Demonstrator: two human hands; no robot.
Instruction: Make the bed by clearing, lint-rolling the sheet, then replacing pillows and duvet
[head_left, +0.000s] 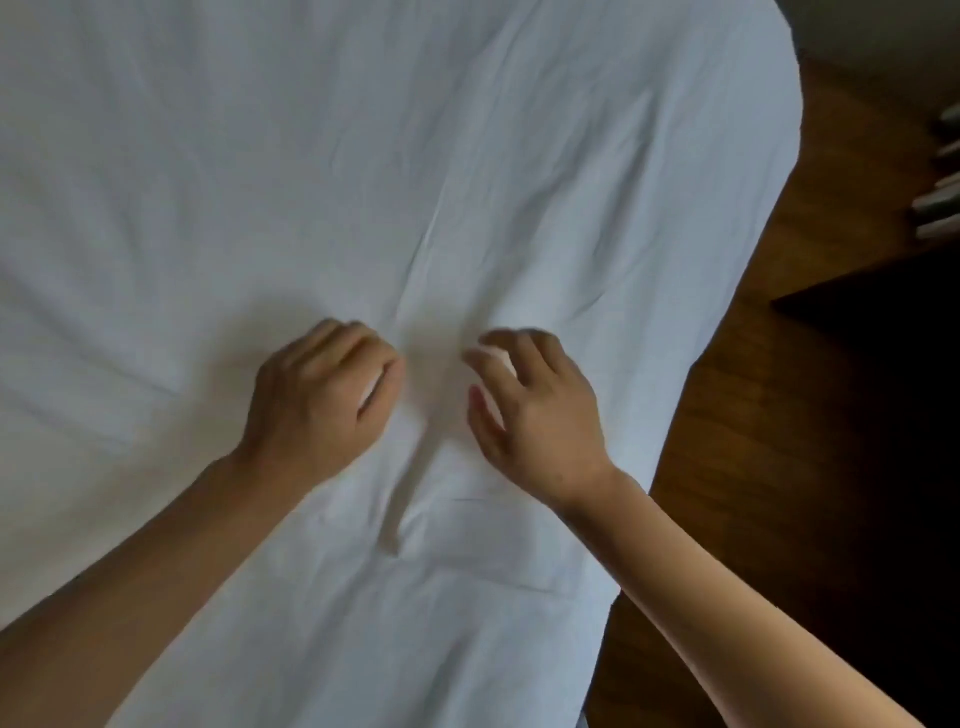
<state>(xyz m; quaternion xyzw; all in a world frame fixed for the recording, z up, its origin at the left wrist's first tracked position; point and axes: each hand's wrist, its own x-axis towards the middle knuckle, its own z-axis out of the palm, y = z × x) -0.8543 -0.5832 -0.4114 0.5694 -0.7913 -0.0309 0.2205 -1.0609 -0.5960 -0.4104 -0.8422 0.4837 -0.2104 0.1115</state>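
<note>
I take the central crease (415, 291) in the sheet (260, 156) as my landmark, the ridge running down the middle of the bed toward me. Left of that crease, my left hand (322, 400) sits knuckles-up on the sheet with its fingers (337, 343) curled under; a sliver of white shows between thumb and forefinger, so I judge it is pinching a bit of cloth or a lint speck, though I cannot tell which. At the crease itself the fabric bunches into a low fold between both hands. Right of the crease, my right hand (535, 415) hovers or rests lightly with its fingers (498, 348) spread apart and bent, tips just at the cloth, gripping nothing. Further right of the crease the sheet drops over the mattress edge to the wooden floor (779, 415). No roller, pillows or duvet are in view, so I judge this is the sheet-cleaning stage, done by hand. The next move calls for drawing the cloth outward from the crease to flatten it.
</note>
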